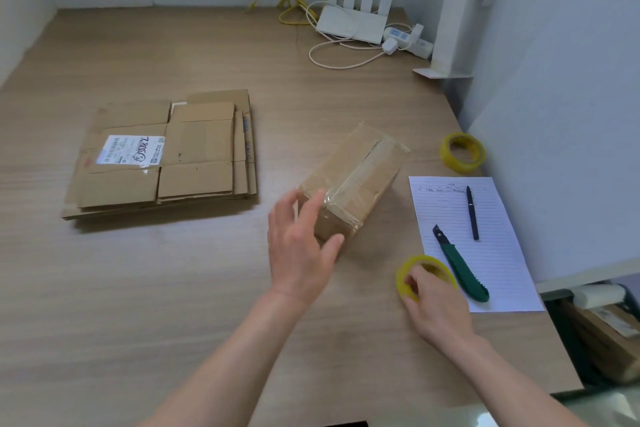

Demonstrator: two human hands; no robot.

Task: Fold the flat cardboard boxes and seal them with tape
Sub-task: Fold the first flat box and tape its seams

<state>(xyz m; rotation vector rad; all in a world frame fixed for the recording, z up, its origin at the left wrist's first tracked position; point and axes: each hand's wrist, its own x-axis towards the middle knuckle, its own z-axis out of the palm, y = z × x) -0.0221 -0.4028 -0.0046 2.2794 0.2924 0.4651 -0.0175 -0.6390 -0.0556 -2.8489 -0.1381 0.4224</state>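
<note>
A folded cardboard box [360, 177] with tape along its top seam stands in the middle of the wooden table. My left hand [301, 250] is spread open at the box's near corner, fingers against its side. My right hand [436, 305] grips a yellow tape roll [412, 270] that lies on the table to the right of the box. A stack of flat cardboard boxes [166, 156], the top one with a white shipping label, lies to the left.
A second yellow tape roll [463, 152] sits at the right edge of the table [173, 288]. A lined sheet of paper [485, 270] holds a green utility knife [460, 263] and a black pen [472, 213]. A router [353, 21], power strip and cables occupy the back.
</note>
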